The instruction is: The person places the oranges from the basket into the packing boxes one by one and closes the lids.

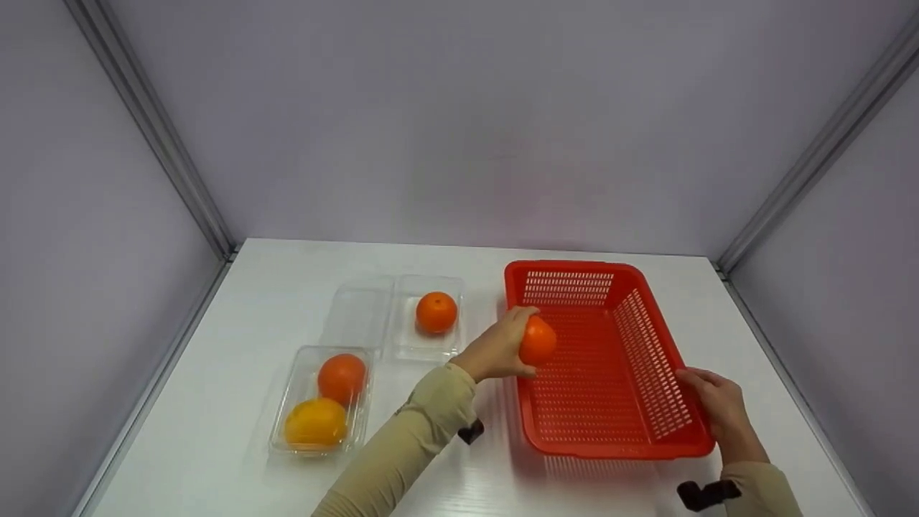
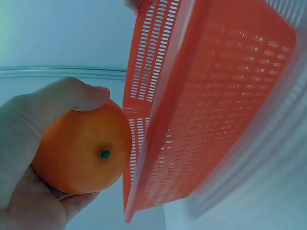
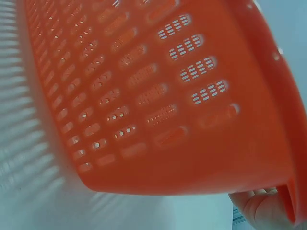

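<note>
My left hand (image 1: 499,348) grips an orange (image 1: 538,341) and holds it over the left rim of a red slotted basket (image 1: 668,362). In the left wrist view the orange (image 2: 84,151) sits between thumb and fingers, right beside the basket wall (image 2: 211,96). My right hand (image 1: 718,406) holds the basket's near right corner, fingers curled over the rim. The right wrist view shows the basket's outer wall (image 3: 158,96) close up, with my fingers (image 3: 261,208) at the lower right.
A clear tray (image 1: 287,402) at the front left holds an orange (image 1: 342,377) and a yellow-orange fruit (image 1: 315,424). Behind it another clear tray (image 1: 423,348) holds one orange (image 1: 436,312), next to an empty clear tray (image 1: 359,312). Grey walls enclose the white table (image 1: 244,316).
</note>
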